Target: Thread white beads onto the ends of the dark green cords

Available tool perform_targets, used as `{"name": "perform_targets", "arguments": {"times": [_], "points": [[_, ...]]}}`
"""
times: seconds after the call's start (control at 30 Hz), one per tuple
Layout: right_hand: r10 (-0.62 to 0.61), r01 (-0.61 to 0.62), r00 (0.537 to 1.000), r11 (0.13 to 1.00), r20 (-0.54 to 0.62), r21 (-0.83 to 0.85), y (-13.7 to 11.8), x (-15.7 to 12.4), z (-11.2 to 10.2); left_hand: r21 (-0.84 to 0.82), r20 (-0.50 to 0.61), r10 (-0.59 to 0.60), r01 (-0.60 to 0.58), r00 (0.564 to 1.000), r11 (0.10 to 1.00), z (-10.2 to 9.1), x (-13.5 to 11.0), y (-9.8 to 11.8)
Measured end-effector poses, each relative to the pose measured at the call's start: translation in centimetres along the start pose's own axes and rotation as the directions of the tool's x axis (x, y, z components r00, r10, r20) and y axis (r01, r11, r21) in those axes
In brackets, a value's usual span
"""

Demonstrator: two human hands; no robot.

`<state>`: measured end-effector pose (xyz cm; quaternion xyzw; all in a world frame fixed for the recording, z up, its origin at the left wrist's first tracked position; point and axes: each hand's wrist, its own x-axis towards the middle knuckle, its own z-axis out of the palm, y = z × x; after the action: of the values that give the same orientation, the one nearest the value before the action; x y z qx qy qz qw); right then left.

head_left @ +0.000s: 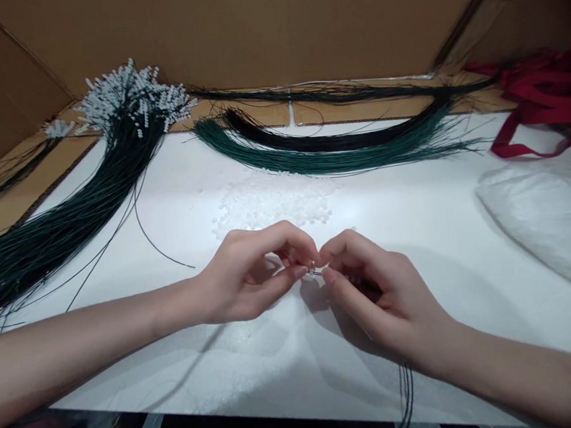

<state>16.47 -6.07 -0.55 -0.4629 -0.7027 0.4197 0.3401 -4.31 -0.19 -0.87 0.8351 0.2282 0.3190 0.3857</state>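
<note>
Both hands meet over the middle of the white table. My left hand (243, 271) is closed in a pinch, thumb against fingertips, on a small white bead (311, 270). Facing it, my right hand (397, 291) pinches a thin dark wire (317, 274) whose short end reaches the bead. Whether the wire passes through the bead I cannot tell. Several dark wires (407, 390) come out below my right hand and hang over the table's front edge. A few pale beads show by the right fingers. Just beyond the hands lies a spread of loose white beads (274, 201).
At left lies a thick bundle of green wires (111, 169) with white beaded tips (130, 98). Loose green wires (311, 162) and black wires (319, 141) curve along the back. Red ribbon (532, 126) and a clear plastic bag (550, 217) sit at right. Cardboard walls (269, 29) enclose the back.
</note>
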Motion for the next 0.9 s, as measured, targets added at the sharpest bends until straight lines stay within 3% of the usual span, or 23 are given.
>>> {"name": "perform_targets", "arguments": {"times": [0.2, 0.9], "points": [[0.0, 0.0, 1.0, 1.0, -0.004, -0.001, 0.02, -0.03, 0.04, -0.079, 0.031, -0.03, 0.032, 0.999, 0.996, -0.25, 0.14, 0.26], [-0.02, 0.02, 1.0, 1.0, -0.01, 0.005, 0.05, -0.11, 0.03, -0.085, 0.03, -0.058, 0.06, 0.998, 0.995, -0.17, 0.42, -0.18]]}}
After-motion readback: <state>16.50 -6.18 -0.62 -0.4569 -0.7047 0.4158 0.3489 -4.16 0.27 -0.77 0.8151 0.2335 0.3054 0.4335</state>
